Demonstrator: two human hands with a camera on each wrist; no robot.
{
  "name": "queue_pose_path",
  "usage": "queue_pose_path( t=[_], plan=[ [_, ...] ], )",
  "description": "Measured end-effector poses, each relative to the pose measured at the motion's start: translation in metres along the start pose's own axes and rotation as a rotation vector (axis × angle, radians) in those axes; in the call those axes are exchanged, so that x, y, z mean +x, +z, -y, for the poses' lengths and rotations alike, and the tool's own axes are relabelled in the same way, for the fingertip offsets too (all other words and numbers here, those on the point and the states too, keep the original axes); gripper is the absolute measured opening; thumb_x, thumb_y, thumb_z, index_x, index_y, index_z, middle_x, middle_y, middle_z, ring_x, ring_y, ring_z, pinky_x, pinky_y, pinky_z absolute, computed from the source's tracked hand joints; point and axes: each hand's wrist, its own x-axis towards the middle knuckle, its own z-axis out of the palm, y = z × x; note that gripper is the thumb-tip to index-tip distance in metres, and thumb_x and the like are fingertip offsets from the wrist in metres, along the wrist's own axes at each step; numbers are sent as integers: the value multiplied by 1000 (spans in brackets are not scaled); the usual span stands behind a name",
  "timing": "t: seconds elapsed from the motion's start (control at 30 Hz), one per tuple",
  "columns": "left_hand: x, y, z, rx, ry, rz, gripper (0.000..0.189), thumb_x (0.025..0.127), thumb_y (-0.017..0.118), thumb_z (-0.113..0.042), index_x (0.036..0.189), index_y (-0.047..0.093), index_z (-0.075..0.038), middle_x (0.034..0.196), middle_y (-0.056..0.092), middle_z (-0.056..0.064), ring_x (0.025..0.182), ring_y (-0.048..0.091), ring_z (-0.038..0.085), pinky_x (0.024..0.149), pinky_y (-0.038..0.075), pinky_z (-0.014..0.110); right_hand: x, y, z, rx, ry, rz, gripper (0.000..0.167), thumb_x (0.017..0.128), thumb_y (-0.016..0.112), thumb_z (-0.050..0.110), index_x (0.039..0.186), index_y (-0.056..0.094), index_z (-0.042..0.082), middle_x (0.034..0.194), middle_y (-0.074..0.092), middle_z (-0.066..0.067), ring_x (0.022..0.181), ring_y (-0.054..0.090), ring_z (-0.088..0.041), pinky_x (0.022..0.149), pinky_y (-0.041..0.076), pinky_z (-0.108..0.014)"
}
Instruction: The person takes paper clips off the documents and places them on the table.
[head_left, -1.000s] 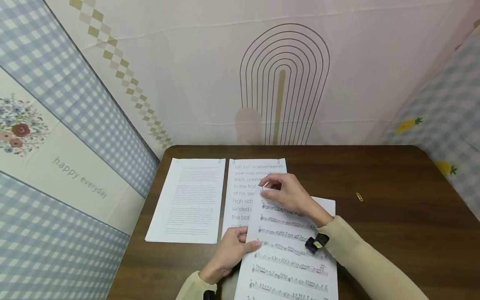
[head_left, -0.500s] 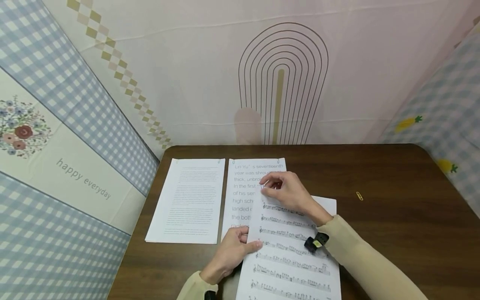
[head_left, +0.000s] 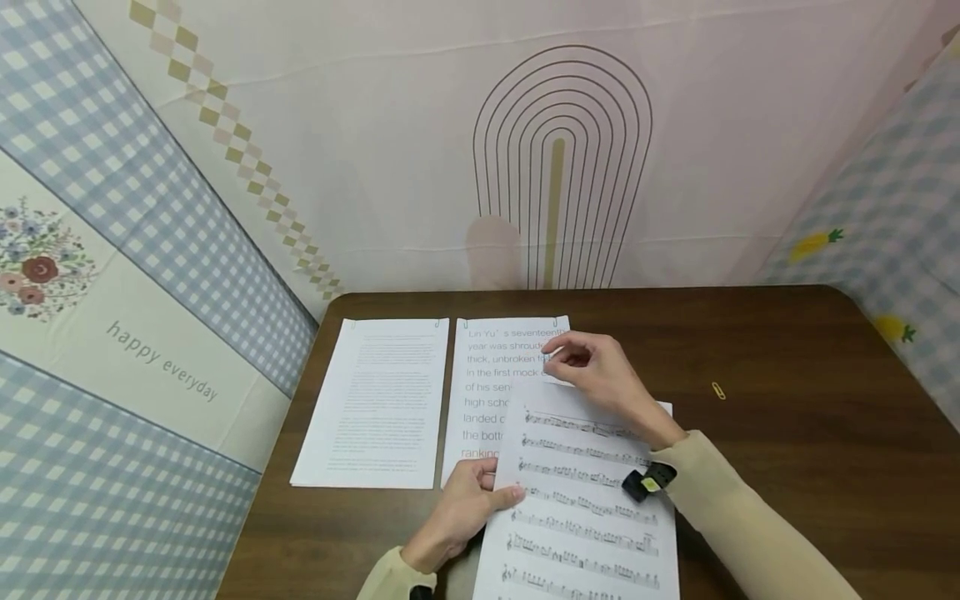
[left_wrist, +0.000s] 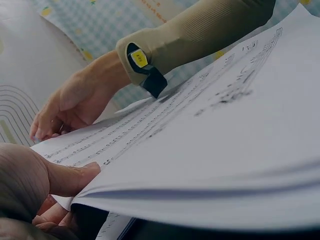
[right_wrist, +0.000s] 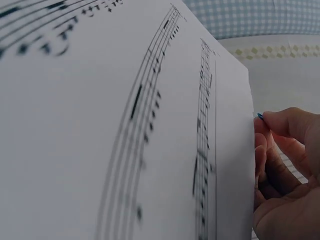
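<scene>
My left hand (head_left: 467, 507) grips the left edge of a stack of sheet music (head_left: 581, 533), thumb on top and fingers underneath. The stack is lifted and tilted towards me in the left wrist view. At its top edge, my right hand (head_left: 600, 373) pinches a small blue paper clip (right_wrist: 260, 116) between thumb and index finger. Only a tip of the clip shows; the fingertips hide the rest. In the right wrist view, the other fingers curl just beyond the paper's edge.
Left on the brown table (head_left: 787, 483) lies a clipped stack of small-print pages (head_left: 386, 408). Beside it, large-print pages (head_left: 480, 392) with clips at the top lie partly under the music. A yellow paper clip (head_left: 718, 391) lies to the right. A patterned cloth (head_left: 375, 167) hangs behind.
My right hand has moved from the music's top left corner, up and to the right along the top edge, with the blue paper clip. The left hand keeps its grip, nearly still.
</scene>
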Motion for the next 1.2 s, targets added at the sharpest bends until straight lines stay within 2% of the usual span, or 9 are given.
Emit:
queue_pose_path(
  t=[0.2, 0.43, 0.6, 0.83, 1.03, 1.2],
  plan=[
    [1, -4, 0, 1, -1, 0, 30, 95, 76, 3, 124, 72, 9, 106, 82, 27, 87, 85, 29, 77, 69, 36, -12, -23, -12, -5, 42, -30, 17, 100, 79, 12, 117, 79, 9, 99, 79, -11, 81, 65, -15, 73, 52, -21],
    [2, -8, -1, 7, -3, -2, 32, 95, 75, 2, 126, 72, 9, 106, 82, 26, 87, 85, 30, 77, 69, 37, -31, -54, -34, -47, 40, -118, 18, 101, 79, 16, 118, 79, 11, 100, 78, -11, 80, 62, -17, 70, 49, -24],
    [3, -10, -1, 22, 0, 11, 33, 97, 74, 1, 128, 71, 9, 108, 82, 26, 90, 85, 32, 79, 69, 38, -49, -78, -52, -116, 49, -193, 18, 102, 78, 19, 120, 79, 13, 98, 77, 0, 82, 64, -14, 68, 51, -24],
    [4, -12, -2, 37, 7, 22, 35, 98, 74, 0, 130, 70, 10, 110, 82, 26, 92, 85, 33, 79, 69, 39, -71, -113, -79, -197, 89, -285, 24, 103, 78, 20, 123, 78, 7, 94, 73, 15, 79, 58, -8, 62, 45, -24],
    [5, -12, -3, 39, -8, 21, 33, 96, 75, 0, 128, 71, 8, 109, 83, 24, 91, 85, 31, 78, 69, 37, -83, -140, -107, -235, 131, -320, 26, 105, 76, 21, 124, 76, 3, 91, 71, 27, 78, 63, -7, 61, 46, -22],
    [5, -12, -2, 40, -6, 15, 34, 96, 75, 1, 128, 71, 10, 108, 83, 25, 90, 85, 30, 78, 69, 37, -89, -156, -128, -252, 178, -318, 28, 106, 74, 24, 125, 76, 2, 90, 73, 25, 80, 65, -1, 64, 47, -18]
  ],
)
